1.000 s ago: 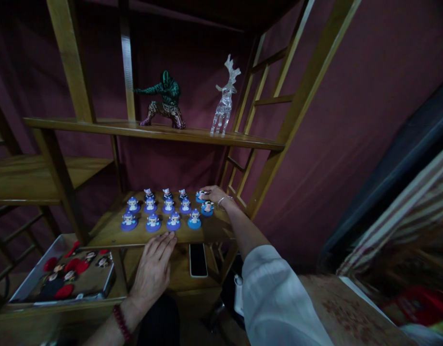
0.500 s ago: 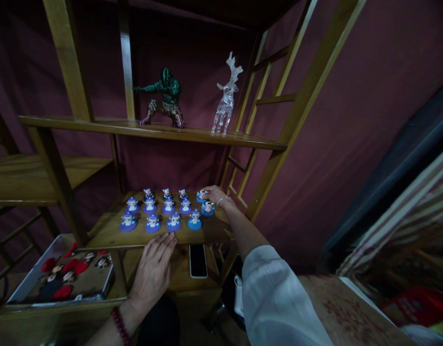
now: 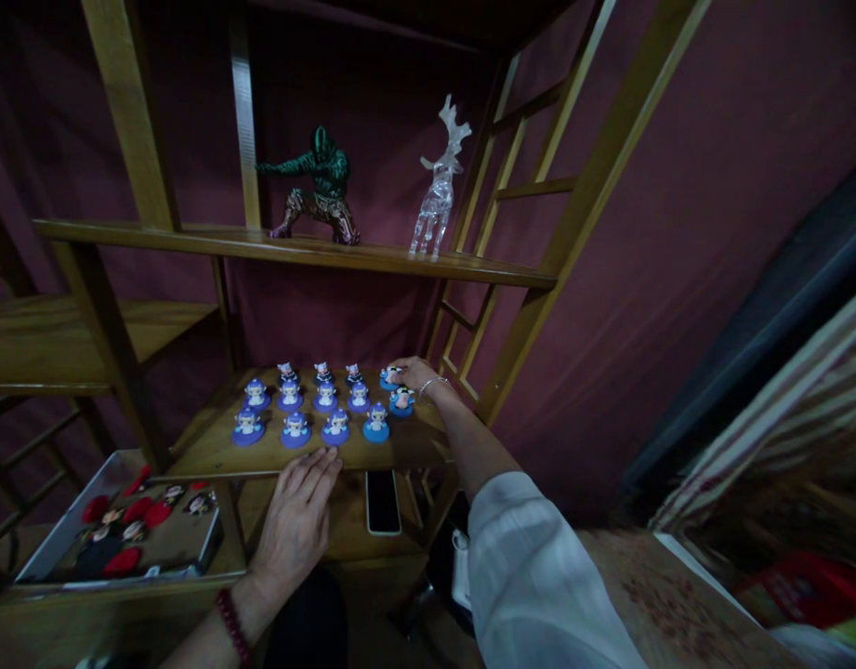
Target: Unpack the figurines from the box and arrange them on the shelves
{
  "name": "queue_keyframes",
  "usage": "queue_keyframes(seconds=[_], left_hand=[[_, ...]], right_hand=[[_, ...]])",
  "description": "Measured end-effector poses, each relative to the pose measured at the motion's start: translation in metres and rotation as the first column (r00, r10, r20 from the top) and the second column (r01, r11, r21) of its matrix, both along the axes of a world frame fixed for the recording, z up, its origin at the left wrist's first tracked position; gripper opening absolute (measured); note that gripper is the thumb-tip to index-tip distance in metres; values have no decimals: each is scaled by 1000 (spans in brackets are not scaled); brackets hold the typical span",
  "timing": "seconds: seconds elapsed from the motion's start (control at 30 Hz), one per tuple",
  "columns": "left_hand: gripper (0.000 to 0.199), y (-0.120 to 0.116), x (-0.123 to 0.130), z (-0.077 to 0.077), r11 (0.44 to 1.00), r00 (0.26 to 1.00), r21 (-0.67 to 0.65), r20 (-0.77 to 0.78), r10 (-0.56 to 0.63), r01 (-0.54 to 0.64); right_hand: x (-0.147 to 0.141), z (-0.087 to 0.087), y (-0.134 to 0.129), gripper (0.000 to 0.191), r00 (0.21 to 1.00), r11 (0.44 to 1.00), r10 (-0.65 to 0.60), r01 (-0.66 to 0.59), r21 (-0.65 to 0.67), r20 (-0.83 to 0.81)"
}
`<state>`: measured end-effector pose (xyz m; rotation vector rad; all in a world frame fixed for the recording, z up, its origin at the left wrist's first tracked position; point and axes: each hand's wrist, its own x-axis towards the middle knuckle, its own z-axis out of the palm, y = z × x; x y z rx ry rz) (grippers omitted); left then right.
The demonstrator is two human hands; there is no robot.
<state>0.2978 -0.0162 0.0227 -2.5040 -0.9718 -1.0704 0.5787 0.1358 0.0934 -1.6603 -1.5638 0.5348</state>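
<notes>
Head cam, now vs. approx. half a sec. earlier: v. little had changed. Person's R hand [image 3: 414, 373] was still at the back right of the lower shelf [image 3: 204, 451], fingers part-curled over the rear blue-based figurine [image 3: 388, 378]; they hid some of it, so couldn't tell if it was gripped or just touched. That figurine kept its spot, right of the three dark-based figurines [image 3: 322, 375] & behind a second blue-based one [image 3: 401, 403]. Purple-based figurines [image 3: 325, 398] in the two nearer rows hadn't moved either, nor the front blue-based one [image 3: 375, 425]. L hand [image 3: 296, 520] stayed flat, fingers straight & close together, nothing seen in it, fingertips at the shelf's front edge, just below the front row. Phone [image 3: 383, 503] lay lower down, same place. Only the view had shifted a hair: upper shelf [image 3: 372, 258] w/ clear deer [image 3: 435, 200] sat slightly higher in it
</notes>
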Motion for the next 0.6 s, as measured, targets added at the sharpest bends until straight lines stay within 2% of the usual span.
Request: queue_keyframes(seconds=[0.13,0.27,0.37,0.47,0.53,0.6], left_hand=[[52,0,0,-1,1000,1000,3,8,-5,5],[55,0,-1,0,1000,1000,-13,22,-16,16],[55,-1,-1,3,999,999,-24,29,-23,24],[53,-2,-1,4,999,998,-23,46,-33,34],[53,-2,-1,4,999,997,-17,62,-43,44],[54,-1,-2,4,999,996,-14,70,-49,50]], right_hand=[[-2,5,-2,37,1000,998,2,-2,-55,-3],[-8,19,-15,36,997,997,-75,74,-16,-28],[-17,32,-34,31,991,986,-137,136,95,3],[-30,38,-61,30,984,944,-174,180,278,-44],[-41,36,-81,29,982,906,-168,188,381,-84],[-53,29,-100,29,982,885,-140,182,428,-127]])
